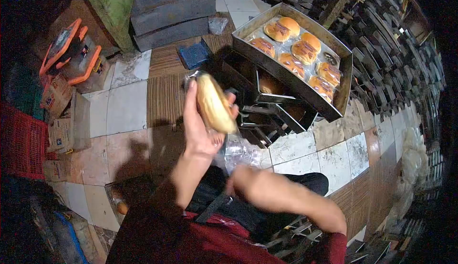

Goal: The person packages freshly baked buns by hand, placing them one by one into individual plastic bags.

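My left hand (198,133) is closed around a long pale-yellow bun (212,103), its fingers on both sides of it. Clear plastic wrap (238,153) shows at the bun's top end and hangs below it toward my lap. Low over my lap, my right hand (248,180) is smeared by motion, close to the lower end of that plastic. Whether its fingers grip the plastic cannot be made out. To the right of the bun, a metal tray (341,94) holds several wrapped round buns (305,51) with brown topping.
More dark metal trays (286,116) are stacked askew under the bun tray. A blue packet (194,55) lies on the tiled floor (126,106). At left stand an orange-rimmed container (86,66), cardboard boxes (59,133) and a red crate (24,142). Stacked dark pans (381,49) line the right.
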`<state>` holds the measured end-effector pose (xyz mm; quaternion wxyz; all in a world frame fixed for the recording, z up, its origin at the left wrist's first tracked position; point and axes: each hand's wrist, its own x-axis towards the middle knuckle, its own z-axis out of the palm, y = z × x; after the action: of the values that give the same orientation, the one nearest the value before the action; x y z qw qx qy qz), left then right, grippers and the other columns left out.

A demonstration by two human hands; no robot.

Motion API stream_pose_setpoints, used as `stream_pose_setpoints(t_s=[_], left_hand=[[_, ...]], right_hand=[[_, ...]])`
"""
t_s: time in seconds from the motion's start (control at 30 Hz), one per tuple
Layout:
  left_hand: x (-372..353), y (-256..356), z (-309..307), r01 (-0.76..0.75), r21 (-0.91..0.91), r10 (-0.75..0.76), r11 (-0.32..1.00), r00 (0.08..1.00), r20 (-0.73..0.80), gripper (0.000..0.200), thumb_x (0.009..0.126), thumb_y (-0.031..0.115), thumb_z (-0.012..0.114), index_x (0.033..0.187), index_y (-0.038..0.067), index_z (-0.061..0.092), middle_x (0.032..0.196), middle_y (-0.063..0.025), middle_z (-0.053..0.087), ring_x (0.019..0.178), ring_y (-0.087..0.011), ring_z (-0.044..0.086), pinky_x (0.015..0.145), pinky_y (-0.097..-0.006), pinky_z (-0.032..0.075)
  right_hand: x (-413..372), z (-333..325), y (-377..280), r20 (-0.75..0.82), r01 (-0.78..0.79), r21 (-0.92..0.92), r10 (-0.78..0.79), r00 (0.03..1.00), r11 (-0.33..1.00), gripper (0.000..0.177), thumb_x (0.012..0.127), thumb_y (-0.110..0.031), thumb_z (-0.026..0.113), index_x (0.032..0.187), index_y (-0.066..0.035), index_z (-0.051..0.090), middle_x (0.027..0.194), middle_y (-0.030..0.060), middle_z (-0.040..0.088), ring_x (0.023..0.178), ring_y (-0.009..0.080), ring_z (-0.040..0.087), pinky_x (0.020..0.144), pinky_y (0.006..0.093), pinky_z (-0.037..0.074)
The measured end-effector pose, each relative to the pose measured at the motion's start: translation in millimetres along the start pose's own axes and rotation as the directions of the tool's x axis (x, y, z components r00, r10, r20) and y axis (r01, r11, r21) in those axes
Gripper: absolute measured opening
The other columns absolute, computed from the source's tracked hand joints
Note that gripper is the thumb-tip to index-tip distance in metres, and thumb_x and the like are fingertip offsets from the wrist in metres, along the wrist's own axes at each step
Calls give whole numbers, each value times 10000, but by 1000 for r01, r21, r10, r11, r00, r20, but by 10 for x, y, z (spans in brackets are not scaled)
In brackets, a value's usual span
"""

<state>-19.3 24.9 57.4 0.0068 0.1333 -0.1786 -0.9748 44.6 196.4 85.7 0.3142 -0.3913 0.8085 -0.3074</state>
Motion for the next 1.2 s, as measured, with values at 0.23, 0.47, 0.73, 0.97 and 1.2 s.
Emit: stream_pose_setpoints(t_s=[0.23, 0.47, 0.73, 0.97, 1.2], left_hand=[[-71, 47, -185, 29, -26, -30, 999, 999, -23, 645, 778, 607, 482, 1202, 128, 406, 1133, -179, 497, 1007, -346, 521, 815, -508, 462], [-842, -21, -107, 352, 817, -636, 458, -512, 577, 352, 838, 187, 487, 1140, 6, 498, 1084, -128, 577, 964, -228, 564, 840, -299, 438], [-508, 474, -1863, -120, 982, 459, -147, 871, 176, 417, 881, 253, 511, 1213, 46, 367, 924, -170, 571, 767, -183, 594, 650, -267, 465], [-167, 553, -1663, 491, 794, -127, 357, 868, -480, 473, 897, 468, 402, 1102, 56, 511, 1001, -77, 534, 815, -153, 484, 722, -276, 404], [-286, 254, -1533, 296, 927, 119, 230, 937, -329, 381, 847, 324, 571, 1024, -12, 538, 926, -86, 589, 861, -145, 513, 759, -269, 417]], right_hand=[[-412, -408, -191, -430, 82, 30, -61, 901, 996, 776, 567, -366, 798, 1138, -8, 415, 1163, 166, 445, 1102, 308, 424, 925, 417, 345], [332, 233, 715, -388, 369, 921, 379, 840, 125, 572, 687, -193, 735, 1150, -59, 427, 1021, 86, 563, 931, 192, 560, 818, 309, 466], [997, 1488, 1134, -381, 40, 889, 687, 619, 456, 333, 914, -299, 458, 893, 5, 592, 799, 14, 578, 744, 85, 489, 685, 229, 391], [1343, 1141, 839, -516, -64, 689, 550, 657, 722, 261, 896, -260, 511, 825, -13, 553, 732, -5, 527, 668, 65, 445, 619, 218, 384], [1163, 1357, 1115, -414, 3, 864, 707, 573, 504, 283, 871, -254, 541, 844, 22, 592, 800, 67, 609, 787, 111, 511, 738, 273, 425]])
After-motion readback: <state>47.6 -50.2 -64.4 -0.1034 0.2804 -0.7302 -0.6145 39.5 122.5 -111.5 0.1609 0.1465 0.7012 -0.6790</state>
